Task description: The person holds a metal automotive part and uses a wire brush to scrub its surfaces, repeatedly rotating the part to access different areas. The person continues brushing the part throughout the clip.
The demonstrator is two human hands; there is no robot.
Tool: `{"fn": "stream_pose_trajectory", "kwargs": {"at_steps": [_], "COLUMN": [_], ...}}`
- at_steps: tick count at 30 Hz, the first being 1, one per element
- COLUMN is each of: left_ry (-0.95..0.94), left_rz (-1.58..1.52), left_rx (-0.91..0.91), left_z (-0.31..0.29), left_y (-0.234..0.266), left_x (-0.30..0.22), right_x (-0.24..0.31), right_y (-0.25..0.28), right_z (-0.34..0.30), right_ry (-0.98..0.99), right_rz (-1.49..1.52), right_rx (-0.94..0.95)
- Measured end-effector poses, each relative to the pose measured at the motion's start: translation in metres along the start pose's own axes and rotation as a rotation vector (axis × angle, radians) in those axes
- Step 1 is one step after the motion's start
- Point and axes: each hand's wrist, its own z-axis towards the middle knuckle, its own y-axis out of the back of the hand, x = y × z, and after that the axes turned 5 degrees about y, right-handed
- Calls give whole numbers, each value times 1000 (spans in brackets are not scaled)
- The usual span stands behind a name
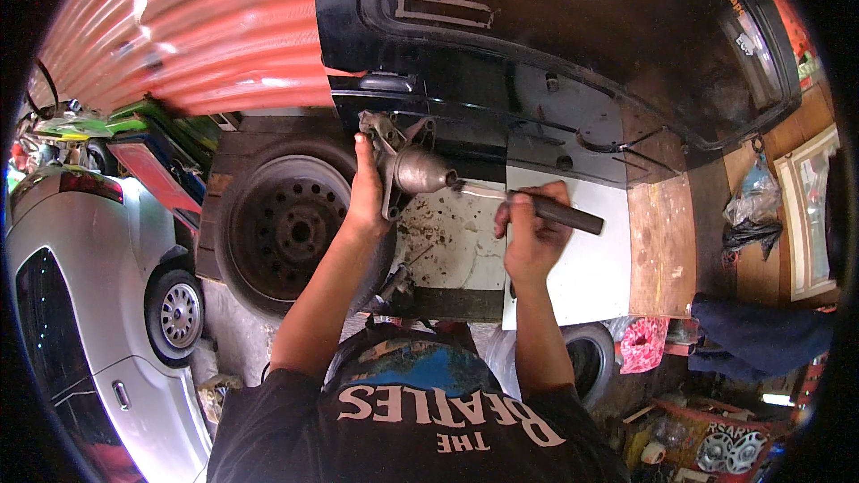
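My left hand [365,186] is closed on a grey cast-metal housing [420,170] with a cone-shaped nose and flanged lugs. It holds the part above the bench, nose pointing right. My right hand [537,231] grips a brush [577,215] with a thick dark handle and a pale metal neck. The brush's dark tip is at the open end of the nose; whether it touches the rim or sits just beside it I cannot tell. Below the housing, a white board [479,250] carries brown dirt and crumbs.
A tyre on a steel wheel [302,233] lies left of the board. A dark tool-like object [394,286] lies near the bench's front edge. A black vehicle tailgate [573,27] stands behind. A silver car [89,241] is at far left, and a plastic bag [753,201] hangs at right.
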Motion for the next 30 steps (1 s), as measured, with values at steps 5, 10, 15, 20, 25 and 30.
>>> {"fn": "stream_pose_trajectory", "kwargs": {"at_steps": [5, 10, 15, 20, 25, 30], "left_ry": [9, -35, -12, 4, -12, -15], "left_rz": [-9, 20, 6, 16, -15, -21], "left_rx": [-41, -7, -8, 25, -11, 13], "left_z": [-2, -4, -6, -5, -15, -15], "left_y": [-4, -3, -1, 4, -4, -2], "left_x": [4, 5, 6, 10, 6, 6], "right_x": [-4, -17, -2, -13, -7, -4], "right_y": [14, 15, -2, 16, 16, 6], "right_z": [0, -5, -7, -10, -14, -21], "right_ry": [39, 81, 51, 150, 164, 54], "right_rz": [-114, -162, -81, -261, -297, -110], "right_rx": [24, 67, 34, 76, 145, 12]}}
